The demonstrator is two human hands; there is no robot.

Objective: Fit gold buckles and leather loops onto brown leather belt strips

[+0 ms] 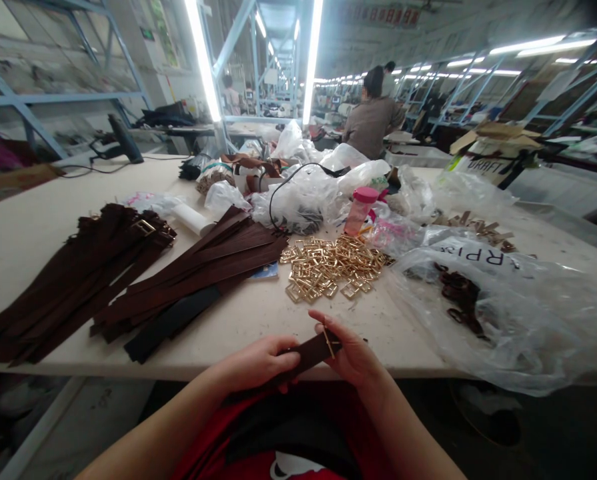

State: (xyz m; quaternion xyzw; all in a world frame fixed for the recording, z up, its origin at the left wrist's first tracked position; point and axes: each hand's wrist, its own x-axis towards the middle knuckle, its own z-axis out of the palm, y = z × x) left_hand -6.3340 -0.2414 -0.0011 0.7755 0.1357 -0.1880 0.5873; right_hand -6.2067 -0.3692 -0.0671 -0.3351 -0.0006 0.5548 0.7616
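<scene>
A dark brown leather strap (309, 353) lies across my two hands just over the table's front edge. My left hand (268, 360) is closed around the strap, thumb on top. At the strap's right end sits a gold buckle (330, 341), and my right hand (351, 353) grips that end with the buckle between thumb and fingers. Part of the strap hangs below my left hand. Beyond my hands is a heap of gold buckles (333, 263). To the left of it lies a pile of brown straps (198, 263), with a black strap (173, 323) along its near side.
Another strap pile (73, 273), with buckles on it, lies far left. A plastic bag (518, 313) with small brown pieces covers the right side. Behind the buckles stand a pink-lidded jar (361, 210) and several plastic bags. A person (373, 117) is further back.
</scene>
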